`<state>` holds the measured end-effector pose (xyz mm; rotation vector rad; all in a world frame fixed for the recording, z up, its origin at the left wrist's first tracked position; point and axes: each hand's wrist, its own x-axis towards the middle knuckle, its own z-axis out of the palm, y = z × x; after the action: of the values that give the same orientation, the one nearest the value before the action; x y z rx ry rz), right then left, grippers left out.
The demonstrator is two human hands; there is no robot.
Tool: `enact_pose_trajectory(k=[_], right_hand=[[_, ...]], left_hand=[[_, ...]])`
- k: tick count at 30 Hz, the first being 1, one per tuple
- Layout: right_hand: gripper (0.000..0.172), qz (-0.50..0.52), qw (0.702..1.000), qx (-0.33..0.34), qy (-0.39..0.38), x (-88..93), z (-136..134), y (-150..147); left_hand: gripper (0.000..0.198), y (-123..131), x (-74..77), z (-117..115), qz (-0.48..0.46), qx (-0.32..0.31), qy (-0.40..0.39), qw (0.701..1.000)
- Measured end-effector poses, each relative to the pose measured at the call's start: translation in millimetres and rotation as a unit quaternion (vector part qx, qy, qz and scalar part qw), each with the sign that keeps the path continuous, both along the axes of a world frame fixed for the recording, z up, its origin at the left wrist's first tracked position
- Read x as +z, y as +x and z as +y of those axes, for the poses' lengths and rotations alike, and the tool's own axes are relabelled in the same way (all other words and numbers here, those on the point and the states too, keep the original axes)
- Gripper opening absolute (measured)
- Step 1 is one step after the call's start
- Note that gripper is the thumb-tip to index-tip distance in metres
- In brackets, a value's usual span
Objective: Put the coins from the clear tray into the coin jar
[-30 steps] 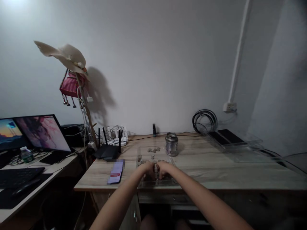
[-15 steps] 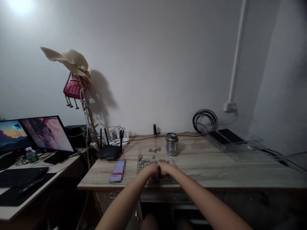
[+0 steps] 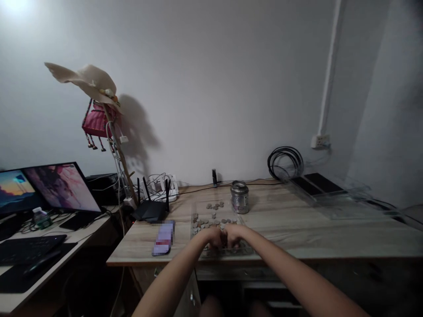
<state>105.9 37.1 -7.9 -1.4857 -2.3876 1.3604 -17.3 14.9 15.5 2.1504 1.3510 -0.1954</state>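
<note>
Many coins lie scattered in and around a shallow clear tray near the desk's front edge. My left hand is in the front part of the tray with its fingers curled down. Beside it, a small gap apart, my right hand is also closed, knuckles up, fingers pointing at the coins. What the fingertips of either hand pinch is hidden. Just behind my right hand stands a silvery round tin, upright. A smaller group of coins sits farther back, left of the tin.
A phone lies left of the tray, with a black router behind it. Clear panels with black strips lie at the right, by coiled black cable. A small black bottle stands near the wall.
My hands have moved slightly apart and a dark gap now shows between them. The whole view has shifted a little; the tin and most coins keep their places.
</note>
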Motion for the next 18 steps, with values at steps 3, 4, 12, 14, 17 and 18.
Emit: enact_pose_trajectory(k=[3, 4, 12, 14, 17, 18], right_hand=[[0.023, -0.018, 0.999, -0.017, -0.030, 1.8, 3.5, 7.1], [0.021, -0.017, 0.999, -0.026, -0.030, 3.4, 6.3, 10.1], [0.012, 0.109, 0.989, -0.094, 0.043, 31.4, 50.7, 23.9], [0.014, 0.179, 0.978, -0.103, 0.041, 39.5, 61.4, 19.2], [0.019, 0.247, 0.962, -0.110, 0.031, 48.9, 76.3, 7.3], [0.020, 0.264, 0.957, -0.116, 0.035, 50.9, 81.2, 2.6]], left_hand=[[0.008, -7.8, -3.0, 1.3, -0.019, -0.008, -0.038, 0.999], [0.008, -11.1, -5.7, 3.0, -0.053, 0.004, -0.070, 0.996], [0.008, -25.1, -23.7, 49.4, -0.499, 0.323, -0.242, 0.767], [0.005, -23.5, -20.2, 65.7, -0.521, 0.343, -0.267, 0.735], [0.007, -20.6, -12.9, 90.1, -0.554, 0.349, -0.311, 0.689], [0.010, -20.1, -10.7, 97.9, -0.568, 0.349, -0.327, 0.670]])
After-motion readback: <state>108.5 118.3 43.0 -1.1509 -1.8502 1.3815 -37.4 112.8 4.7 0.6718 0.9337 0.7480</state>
